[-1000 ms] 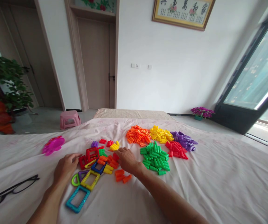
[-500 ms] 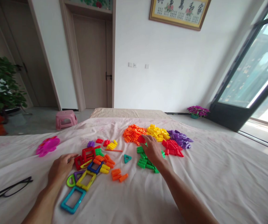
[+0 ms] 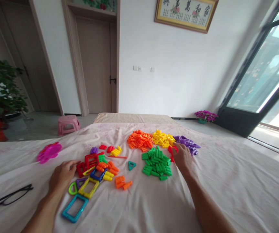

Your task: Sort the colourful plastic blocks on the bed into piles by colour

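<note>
Head view: hands well apart. Right hand (image 3: 182, 156) reaches over the red pile (image 3: 171, 150), between the green pile (image 3: 157, 162) and the purple pile (image 3: 187, 144); I cannot tell whether it grips a piece. Left hand (image 3: 63, 175) sits left, beside the red frames (image 3: 86, 161), grip unclear. I'd favour a low, shallow pinch, sparing neighbouring piles.

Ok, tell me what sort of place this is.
Probably a room in a home, perhaps a living room: a framed calligraphy panel hangs on the white wall, a pink plastic stool stands on the floor, and there's a leafy green plant at the left.
</note>
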{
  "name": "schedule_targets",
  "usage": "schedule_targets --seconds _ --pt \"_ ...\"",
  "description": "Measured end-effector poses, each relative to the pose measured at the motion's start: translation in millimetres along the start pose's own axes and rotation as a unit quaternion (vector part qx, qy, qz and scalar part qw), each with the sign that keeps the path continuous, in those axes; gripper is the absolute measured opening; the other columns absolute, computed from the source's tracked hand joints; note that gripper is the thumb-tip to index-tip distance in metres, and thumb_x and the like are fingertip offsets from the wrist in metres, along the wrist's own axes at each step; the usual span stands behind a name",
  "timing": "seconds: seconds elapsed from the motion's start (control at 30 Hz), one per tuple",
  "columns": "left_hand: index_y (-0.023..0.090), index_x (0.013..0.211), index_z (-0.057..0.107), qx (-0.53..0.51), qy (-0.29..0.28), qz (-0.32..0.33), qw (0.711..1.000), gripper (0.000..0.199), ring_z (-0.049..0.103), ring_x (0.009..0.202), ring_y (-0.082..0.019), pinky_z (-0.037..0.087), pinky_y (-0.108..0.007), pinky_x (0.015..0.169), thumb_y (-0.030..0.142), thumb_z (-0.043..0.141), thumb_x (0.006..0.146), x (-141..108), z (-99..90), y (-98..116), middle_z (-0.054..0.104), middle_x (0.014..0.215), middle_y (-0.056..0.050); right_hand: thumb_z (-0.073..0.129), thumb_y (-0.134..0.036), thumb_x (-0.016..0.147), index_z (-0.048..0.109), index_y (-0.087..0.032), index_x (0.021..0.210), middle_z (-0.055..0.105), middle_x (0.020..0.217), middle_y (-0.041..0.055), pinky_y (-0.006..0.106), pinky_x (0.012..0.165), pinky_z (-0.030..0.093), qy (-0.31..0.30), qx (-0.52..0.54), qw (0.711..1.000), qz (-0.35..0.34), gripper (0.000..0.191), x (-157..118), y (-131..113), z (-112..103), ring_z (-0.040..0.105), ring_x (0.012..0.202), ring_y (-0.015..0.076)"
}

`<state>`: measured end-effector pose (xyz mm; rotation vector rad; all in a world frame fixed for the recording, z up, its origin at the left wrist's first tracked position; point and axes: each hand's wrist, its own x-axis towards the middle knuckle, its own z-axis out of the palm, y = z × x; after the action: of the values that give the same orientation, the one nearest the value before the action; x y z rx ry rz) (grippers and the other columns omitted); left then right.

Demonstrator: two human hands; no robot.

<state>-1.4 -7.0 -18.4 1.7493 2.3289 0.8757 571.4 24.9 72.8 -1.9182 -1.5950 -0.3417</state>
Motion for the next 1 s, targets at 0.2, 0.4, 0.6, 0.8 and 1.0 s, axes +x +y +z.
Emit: schedule_targets --seconds 0.2,0.4,0.6,0.8,1.0 --pt "0.024 0.108 0.076 0.007 -0.001 0.000 1.000 0.038 0.068 0.106 -0.023 0.049 -0.028 0.091 0.033 0.046 0.087 -1.0 -2.1 3.0 0.075 0.117 -0.006 0.049 -0.023 0.097 0.075 -0.023 0.106 0.073 0.107 0.0066 0.033 0.095 0.045 -0.104 0.185 0.958 -0.194 0.028 -34.4 -100.2 -4.5 0.063 0.103 0.0216" --pt "0.024 0.107 0.076 0.006 -0.002 0.007 1.000 0.037 0.068 0.107 -0.022 0.048 -0.026 0.092 0.033 0.046 0.087 -1.2 -2.0 3.1 0.075 0.116 -0.006 0.057 -0.029 0.096 0.073 -0.023 0.113 0.072 0.108 0.0064 0.027 0.088 0.047 -0.272 0.199 0.904 -0.264 0.025 -82.0 -185.7 13.2 0.066 0.102 0.0197" --pt "0.026 0.108 0.076 0.001 0.007 -0.004 1.000 0.037 0.068 0.107 -0.021 0.049 -0.026 0.093 0.031 0.047 0.086 -0.9 0.0 2.6 0.075 0.117 -0.004 0.069 -0.044 0.086 0.073 -0.023 0.109 0.071 0.109 0.0080 0.030 0.079 0.046 -0.344 0.114 0.897 -0.254 0.032 -91.6 -223.4 35.6 0.066 0.103 0.0251" --pt "0.026 0.110 0.076 -0.002 0.000 -0.011 1.000 0.038 0.068 0.107 -0.022 0.048 -0.029 0.094 0.032 0.045 0.088 0.4 0.6 2.4 0.074 0.117 -0.005 0.070 -0.044 0.086 0.072 -0.024 0.098 0.074 0.099 0.0035 0.025 0.070 0.040 -0.319 0.137 0.909 -0.230 0.024 -85.4 -213.5 44.1 0.068 0.092 0.0194" --pt "0.026 0.107 0.076 -0.002 0.010 0.002 1.000 0.037 0.068 0.107 -0.021 0.048 -0.027 0.095 0.032 0.045 0.087 0.5 3.0 -1.2 0.075 0.116 -0.003 0.063 -0.041 0.090 0.072 -0.020 0.099 0.074 0.081 0.0032 0.024 0.066 0.041 -0.223 0.231 0.944 -0.078 0.025 -45.5 -190.1 55.3 0.068 0.075 0.0177"
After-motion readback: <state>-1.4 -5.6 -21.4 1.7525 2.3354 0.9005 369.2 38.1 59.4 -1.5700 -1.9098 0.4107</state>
